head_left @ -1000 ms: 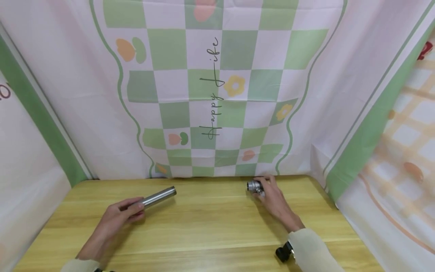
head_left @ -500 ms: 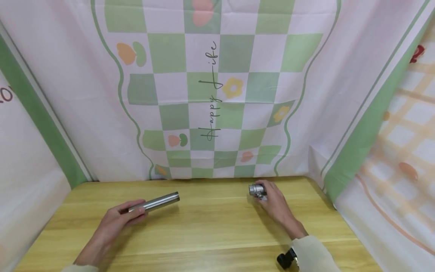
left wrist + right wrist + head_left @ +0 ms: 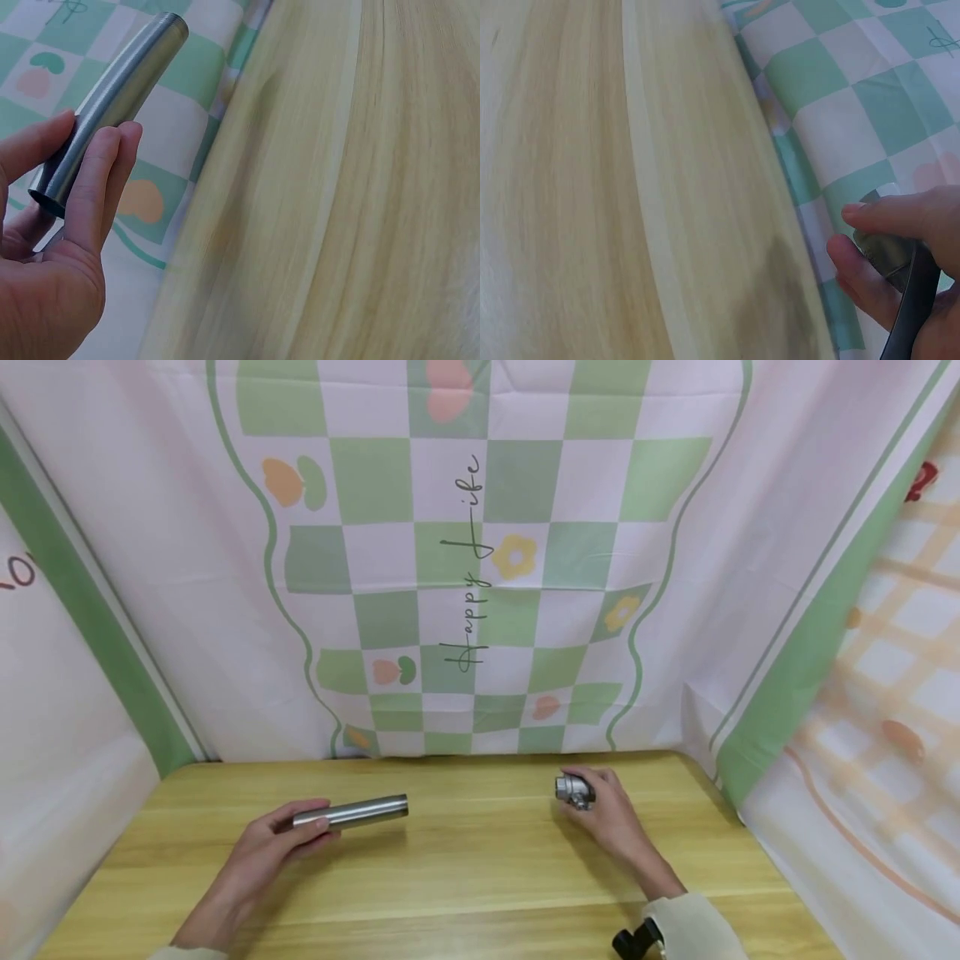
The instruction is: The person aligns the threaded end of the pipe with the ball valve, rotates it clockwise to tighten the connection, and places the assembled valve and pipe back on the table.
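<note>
My left hand (image 3: 258,847) grips a short silver metal pipe (image 3: 360,812) near its left end, thumb on one side and fingers on the other. In the left wrist view the pipe (image 3: 112,105) slants up and away, its open near end by the palm. My right hand (image 3: 613,822) holds a silver ball valve (image 3: 573,788), whose threaded round mouth points left toward the pipe. A dark lever (image 3: 915,300) runs from the valve along the palm in the right wrist view. Fingers hide much of the valve body. Pipe and valve are well apart.
A wooden table (image 3: 465,860) lies under both hands. Behind it hangs a checkered green and white cloth (image 3: 510,610), and cloth covers the left and right sides too. A black device (image 3: 637,938) is strapped at the right wrist.
The left hand has brought the pipe rightward and slightly toward me, and turned it flatter. The right hand with the valve has come slightly nearer me and to the right.
</note>
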`<state>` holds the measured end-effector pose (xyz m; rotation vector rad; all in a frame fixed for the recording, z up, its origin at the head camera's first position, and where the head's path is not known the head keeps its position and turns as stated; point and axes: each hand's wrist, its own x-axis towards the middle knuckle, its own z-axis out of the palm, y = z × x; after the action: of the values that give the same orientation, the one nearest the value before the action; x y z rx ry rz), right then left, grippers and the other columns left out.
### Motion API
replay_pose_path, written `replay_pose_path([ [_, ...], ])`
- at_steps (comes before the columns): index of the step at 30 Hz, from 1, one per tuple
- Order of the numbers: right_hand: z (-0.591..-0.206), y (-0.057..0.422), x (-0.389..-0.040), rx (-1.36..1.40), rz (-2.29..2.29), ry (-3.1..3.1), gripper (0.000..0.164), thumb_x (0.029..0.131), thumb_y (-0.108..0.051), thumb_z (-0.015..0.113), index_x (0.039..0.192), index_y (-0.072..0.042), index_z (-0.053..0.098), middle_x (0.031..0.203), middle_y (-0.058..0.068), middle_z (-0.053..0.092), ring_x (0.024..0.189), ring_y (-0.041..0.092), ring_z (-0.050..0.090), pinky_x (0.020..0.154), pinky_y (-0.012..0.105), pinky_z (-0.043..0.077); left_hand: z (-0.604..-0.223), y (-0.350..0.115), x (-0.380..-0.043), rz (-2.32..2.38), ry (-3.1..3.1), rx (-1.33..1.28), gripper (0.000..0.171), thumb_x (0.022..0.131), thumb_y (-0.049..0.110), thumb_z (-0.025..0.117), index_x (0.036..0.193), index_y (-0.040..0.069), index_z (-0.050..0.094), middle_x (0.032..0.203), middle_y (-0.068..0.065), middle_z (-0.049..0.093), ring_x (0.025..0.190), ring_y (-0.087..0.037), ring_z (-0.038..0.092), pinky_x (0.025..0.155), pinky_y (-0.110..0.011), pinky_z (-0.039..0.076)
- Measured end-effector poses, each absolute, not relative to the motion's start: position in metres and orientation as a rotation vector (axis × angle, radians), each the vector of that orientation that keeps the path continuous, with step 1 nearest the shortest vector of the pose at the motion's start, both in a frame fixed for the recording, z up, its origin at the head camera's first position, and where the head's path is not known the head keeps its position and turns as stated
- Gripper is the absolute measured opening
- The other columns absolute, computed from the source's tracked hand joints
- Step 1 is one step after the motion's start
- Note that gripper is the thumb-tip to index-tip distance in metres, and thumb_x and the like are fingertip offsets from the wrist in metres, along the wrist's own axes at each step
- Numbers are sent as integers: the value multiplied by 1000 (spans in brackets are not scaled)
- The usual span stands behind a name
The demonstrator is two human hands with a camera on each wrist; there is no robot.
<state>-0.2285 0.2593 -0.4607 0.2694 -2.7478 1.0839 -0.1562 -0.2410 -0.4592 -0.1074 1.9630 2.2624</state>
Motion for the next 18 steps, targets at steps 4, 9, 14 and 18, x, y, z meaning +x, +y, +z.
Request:
replay_pose_path([
  [4, -457, 259, -227, 242, 1156, -2752, 61, 92, -5, 86, 149, -9, 65, 137, 31, 54, 120, 45, 61, 99, 60, 60, -458, -239, -156, 2267, 1957, -108, 48, 102, 2, 74, 147, -7, 61, 132, -17, 64, 105, -21, 81, 101, -32, 62],
  [9, -454, 258, -223, 230, 1244, -2768, 67, 92, -4, 86, 153, -7, 60, 143, 33, 51, 123, 47, 60, 101, 58, 61, -458, -236, -155, 2265, 1948, -105, 47, 101, 1, 75, 147, -5, 62, 131, -16, 64, 106, -21, 80, 102, -31, 62],
  [14, -451, 257, -219, 226, 1329, -2785, 74, 90, -7, 88, 156, -5, 55, 149, 33, 50, 125, 44, 60, 104, 54, 60, -458, -232, -154, 2273, 1931, -72, 47, 101, 0, 75, 146, -7, 62, 128, -14, 66, 107, -23, 80, 103, -34, 61],
  [18, -447, 255, -217, 246, 1395, -2775, 78, 89, -12, 91, 157, -6, 54, 149, 31, 52, 127, 42, 61, 106, 49, 57, -457, -230, -154, 2277, 1926, -44, 45, 102, 1, 74, 144, -5, 64, 125, -13, 69, 107, -23, 80, 104, -35, 61],
])
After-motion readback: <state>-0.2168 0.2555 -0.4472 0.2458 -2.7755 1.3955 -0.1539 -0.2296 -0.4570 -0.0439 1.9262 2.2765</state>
